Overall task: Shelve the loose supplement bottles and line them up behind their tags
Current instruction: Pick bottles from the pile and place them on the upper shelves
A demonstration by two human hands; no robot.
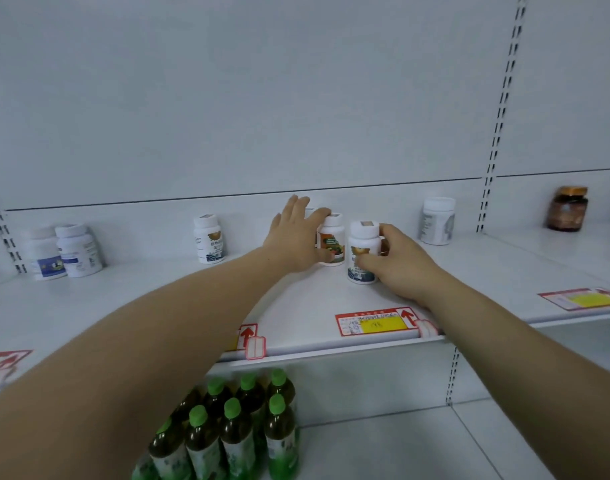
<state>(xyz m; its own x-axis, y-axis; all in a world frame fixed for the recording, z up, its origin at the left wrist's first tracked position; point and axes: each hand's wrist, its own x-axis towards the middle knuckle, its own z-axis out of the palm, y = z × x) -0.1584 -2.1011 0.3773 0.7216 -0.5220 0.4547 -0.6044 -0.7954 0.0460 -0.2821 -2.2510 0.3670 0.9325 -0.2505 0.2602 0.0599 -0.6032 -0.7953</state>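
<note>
White shelf (314, 306), upper tier: both bare arms reach in from the near side. Left hand (294, 237): wrapped around a white bottle with an orange label (332, 239), fingers over its far side and cap, thumb low at the near side; bottle upright on the shelf, mid-depth. Right hand (397, 263): closed around a white bottle with a brown-and-blue label (362, 252), thumb across the front of the label, fingers behind; bottle upright, just right of the orange-labelled one and a little nearer. Red-and-yellow price tag (374, 322): on the near shelf lip, in front of the two held bottles. Second tag (249, 341): on the lip further left, partly hidden by the left forearm. Left of the hands, one matching white bottle (209, 242) stands alone; far left, a pair of white bottles (67, 251), touching. Right, a plain white bottle (438, 220) near the upright; beyond it, a dark brown jar (568, 208). Lower tier: cluster of green-capped drink bottles (234, 431).
</note>
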